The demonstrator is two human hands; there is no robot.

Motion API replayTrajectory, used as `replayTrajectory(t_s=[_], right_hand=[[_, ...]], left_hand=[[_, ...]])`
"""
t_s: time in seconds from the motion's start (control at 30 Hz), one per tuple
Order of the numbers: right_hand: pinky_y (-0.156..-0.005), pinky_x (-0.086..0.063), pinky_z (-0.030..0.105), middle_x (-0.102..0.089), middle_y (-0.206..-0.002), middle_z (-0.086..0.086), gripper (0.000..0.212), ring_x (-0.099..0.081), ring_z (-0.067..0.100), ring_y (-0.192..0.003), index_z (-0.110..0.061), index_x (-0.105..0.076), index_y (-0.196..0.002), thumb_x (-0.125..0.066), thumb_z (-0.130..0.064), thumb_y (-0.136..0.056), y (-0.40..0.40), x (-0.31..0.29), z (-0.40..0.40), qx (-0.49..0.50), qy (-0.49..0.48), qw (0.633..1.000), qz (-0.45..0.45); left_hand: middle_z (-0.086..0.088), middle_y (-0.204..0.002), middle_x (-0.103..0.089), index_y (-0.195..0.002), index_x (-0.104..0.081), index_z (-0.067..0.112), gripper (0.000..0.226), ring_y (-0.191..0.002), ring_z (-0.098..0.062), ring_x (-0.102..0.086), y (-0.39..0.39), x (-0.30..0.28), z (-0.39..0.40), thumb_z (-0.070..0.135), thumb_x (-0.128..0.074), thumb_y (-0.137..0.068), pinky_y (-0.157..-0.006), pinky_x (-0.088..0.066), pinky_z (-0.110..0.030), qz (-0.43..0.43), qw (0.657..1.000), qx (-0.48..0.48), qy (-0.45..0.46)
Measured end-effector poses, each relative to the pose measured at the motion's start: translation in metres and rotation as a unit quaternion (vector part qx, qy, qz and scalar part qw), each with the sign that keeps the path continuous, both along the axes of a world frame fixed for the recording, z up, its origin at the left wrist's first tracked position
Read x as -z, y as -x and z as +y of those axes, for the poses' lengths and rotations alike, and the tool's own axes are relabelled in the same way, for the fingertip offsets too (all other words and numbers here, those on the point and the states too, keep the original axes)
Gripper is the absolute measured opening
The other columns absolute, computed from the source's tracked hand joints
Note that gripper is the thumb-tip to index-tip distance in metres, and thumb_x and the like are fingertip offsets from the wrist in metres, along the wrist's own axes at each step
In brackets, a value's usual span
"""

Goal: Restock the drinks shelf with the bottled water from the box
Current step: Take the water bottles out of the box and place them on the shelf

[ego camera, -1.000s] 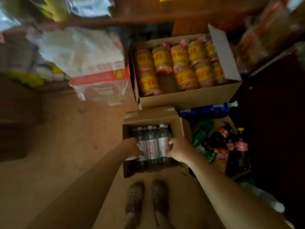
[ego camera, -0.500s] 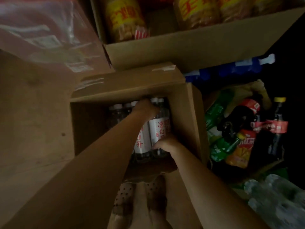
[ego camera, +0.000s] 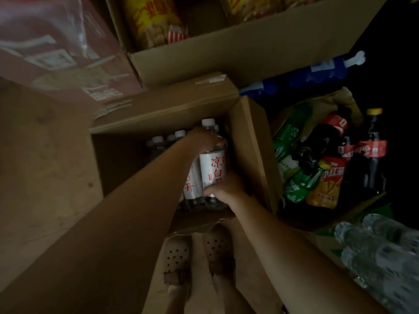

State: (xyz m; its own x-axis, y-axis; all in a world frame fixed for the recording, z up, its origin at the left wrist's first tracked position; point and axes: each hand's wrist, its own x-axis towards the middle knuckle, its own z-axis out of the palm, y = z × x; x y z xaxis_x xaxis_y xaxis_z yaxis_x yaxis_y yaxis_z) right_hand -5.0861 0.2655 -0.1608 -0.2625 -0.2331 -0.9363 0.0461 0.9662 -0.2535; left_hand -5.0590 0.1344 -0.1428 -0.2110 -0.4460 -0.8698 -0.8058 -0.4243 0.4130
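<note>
While fingers [ego camera: 209,191] grip, bottle [ego camera: 212,171] between.

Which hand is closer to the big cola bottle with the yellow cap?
Right. The right hand grips the water bottles' lower end, on the box side toward the cola bottle. The left hand holds their tops, farther away.

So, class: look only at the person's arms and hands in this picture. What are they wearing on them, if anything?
Nothing shows on them. Both forearms are bare as far up as the frame reaches, with no sleeve or cuff. The left hand and right hand have no gloves, and no watch, bracelet or ring can be made out, though the dim light could hide something small.
</note>
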Motion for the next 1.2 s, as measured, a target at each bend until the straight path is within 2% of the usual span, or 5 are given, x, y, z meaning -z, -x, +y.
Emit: replayTrajectory(t_s=[0.23, 0.5, 0.73, 0.87, 1.2], right_hand=[[-0.088, -0.052, 0.033, -0.058, -0.126, 0.004, 0.095, -0.058, 0.024, -0.113, -0.019, -0.043, -0.134, -0.089, -0.030, -0.052, -0.012, -0.116, 0.013, -0.026, 0.059, 0.995, 0.076], [-0.075, -0.056, 0.028, -0.063, -0.115, -0.003, 0.082, -0.062, 0.013, -0.100, -0.025, -0.042, -0.117, -0.091, -0.031, -0.052, 0.042, -0.313, 0.005, 0.029, 0.225, 0.970, 0.088], [-0.067, -0.051, 0.013, -0.065, -0.101, -0.007, 0.059, -0.063, 0.006, -0.087, -0.020, -0.052, -0.108, -0.089, -0.019, -0.062, 0.111, -0.533, 0.029, 0.100, 0.359, 0.911, 0.177], [-0.086, -0.055, 0.032, -0.067, -0.110, -0.006, 0.061, -0.064, 0.012, -0.100, -0.030, -0.052, -0.105, -0.090, -0.029, -0.058, 0.134, -0.626, 0.073, 0.142, 0.405, 0.859, 0.279], [-0.065, -0.051, 0.024, -0.064, -0.099, -0.007, 0.063, -0.063, 0.011, -0.088, -0.022, -0.052, -0.113, -0.089, -0.029, -0.062, 0.162, -0.751, 0.253, 0.273, 0.406, 0.762, 0.424]], left_hand=[[-0.006, -0.101, -0.071, -0.100, -0.066, 0.017, 0.039, -0.087, -0.019, -0.068, -0.030, -0.112, 0.006, 0.036, -0.082, -0.070, -0.083, -0.057, -0.040, 0.073, 0.996, -0.049, 0.018], [-0.003, -0.085, -0.071, -0.083, -0.067, 0.020, 0.019, -0.081, -0.022, -0.069, 0.016, -0.338, -0.014, 0.019, -0.082, -0.072, -0.078, -0.058, -0.045, 0.209, 0.971, -0.013, 0.118], [-0.002, -0.085, -0.073, -0.087, -0.073, 0.017, 0.023, -0.082, -0.018, -0.069, 0.079, -0.583, 0.002, 0.026, -0.084, -0.069, -0.074, -0.055, -0.031, 0.362, 0.889, 0.136, 0.246], [0.014, -0.063, -0.070, -0.074, -0.070, 0.024, 0.010, -0.064, 0.000, -0.067, 0.116, -0.690, 0.046, 0.021, -0.079, -0.075, -0.063, -0.054, -0.020, 0.435, 0.831, 0.205, 0.279], [0.001, -0.095, -0.071, -0.102, -0.065, 0.014, 0.062, -0.086, -0.014, -0.069, 0.194, -0.823, 0.227, 0.045, -0.089, -0.053, -0.061, -0.055, -0.026, 0.528, 0.730, 0.325, 0.287]])
